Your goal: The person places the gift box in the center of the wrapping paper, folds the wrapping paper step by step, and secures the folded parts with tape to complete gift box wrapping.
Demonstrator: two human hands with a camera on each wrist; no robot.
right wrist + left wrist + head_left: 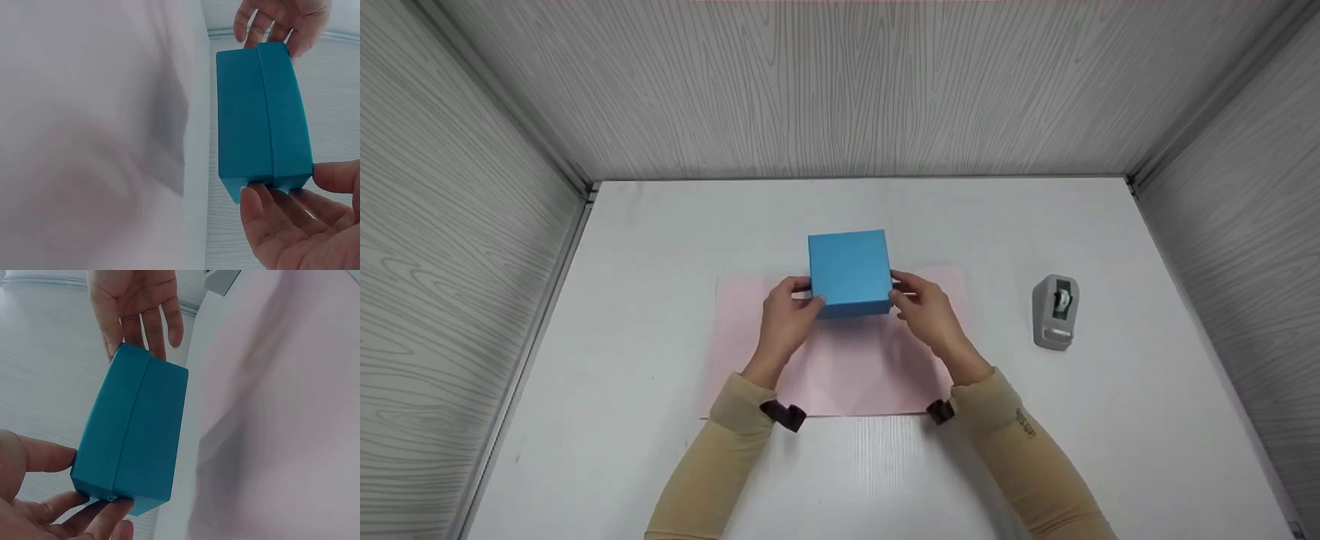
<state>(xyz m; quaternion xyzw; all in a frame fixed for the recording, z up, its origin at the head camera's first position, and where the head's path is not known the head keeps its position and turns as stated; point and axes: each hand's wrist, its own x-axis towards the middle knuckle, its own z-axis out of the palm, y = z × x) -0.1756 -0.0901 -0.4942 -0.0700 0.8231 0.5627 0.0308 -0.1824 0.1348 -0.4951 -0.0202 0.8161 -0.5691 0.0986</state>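
Note:
A blue lidded box [850,268] is held in the air above a pink sheet of paper [847,375] by both hands. My left hand [789,319] grips its left side, the thumb at the near corner and the fingers along the side. On the opposite side my right hand [928,311] holds it the same way. In the left wrist view the box [132,427] shows a seam where the lid meets the base. The right wrist view shows the box [259,112] with fingers at both ends and its shadow on the paper.
To the right of the paper a grey tape dispenser [1055,312] stands on the white table [622,337]. Wood-grain panels [840,90] enclose the table at the back and both sides.

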